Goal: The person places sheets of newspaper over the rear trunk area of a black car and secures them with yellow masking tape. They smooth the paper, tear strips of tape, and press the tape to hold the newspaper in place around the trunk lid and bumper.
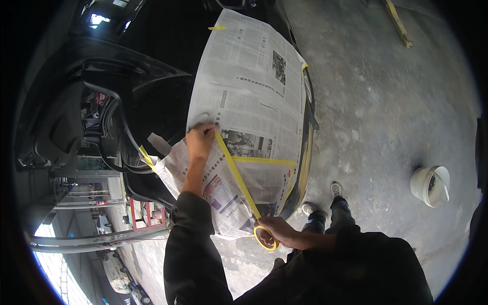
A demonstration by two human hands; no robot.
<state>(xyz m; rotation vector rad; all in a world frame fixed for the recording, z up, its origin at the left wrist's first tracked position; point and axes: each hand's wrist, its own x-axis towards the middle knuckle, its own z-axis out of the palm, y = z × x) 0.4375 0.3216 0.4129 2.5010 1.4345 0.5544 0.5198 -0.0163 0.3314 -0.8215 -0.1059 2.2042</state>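
Note:
A strip of yellow masking tape (237,173) stretches slantwise over newspaper sheets (254,91) that cover part of a black car (162,38). My left hand (200,142) pinches the strip's upper end, close against the paper. Lower down, my right hand (279,231) grips the masking tape roll (265,245), from which the strip runs. I cannot tell how much of the strip touches the paper. Another yellow tape line (264,160) crosses the newspaper, and short tape pieces (217,27) sit at its edges.
A white bucket (427,186) stands on the grey concrete floor (366,112) to the right. A yellowish strip of wood (398,23) lies at the far right. Beyond the car on the left are a red metal frame (147,213) and parked vehicles (117,272).

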